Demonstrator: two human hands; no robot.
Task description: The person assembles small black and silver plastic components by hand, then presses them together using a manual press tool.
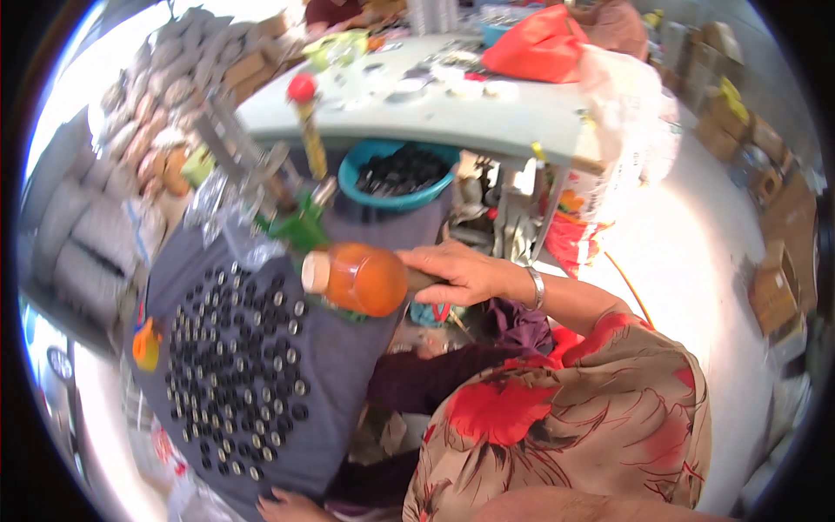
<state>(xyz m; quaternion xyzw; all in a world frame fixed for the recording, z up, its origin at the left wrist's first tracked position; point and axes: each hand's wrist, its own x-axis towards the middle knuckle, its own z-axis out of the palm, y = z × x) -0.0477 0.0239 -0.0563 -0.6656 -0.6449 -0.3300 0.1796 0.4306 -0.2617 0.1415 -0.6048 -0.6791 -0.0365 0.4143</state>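
My right hand [457,271], a bracelet on its wrist, is closed around the handle of a mallet [370,277] with a translucent orange head and a pale end face. The mallet head is held over the cloth-covered table [339,418]. Small black round pieces with pale centres [235,374] lie spread in rows on the grey cloth. At the bottom edge, my left hand [294,506] rests by the cloth's border, fingers stretched out, partly cut off by the frame. Beyond the mallet stand a green part [300,224] and a lever with a red ball [302,89], both blurred.
A teal basin [352,193] of black pieces sits past the mallet. Behind it is a white table [409,122] with a red bag [539,43] and other people near it. An orange-yellow object [147,344] lies at the cloth's left edge. Sacks [100,230] and cardboard boxes [774,287] flank the area.
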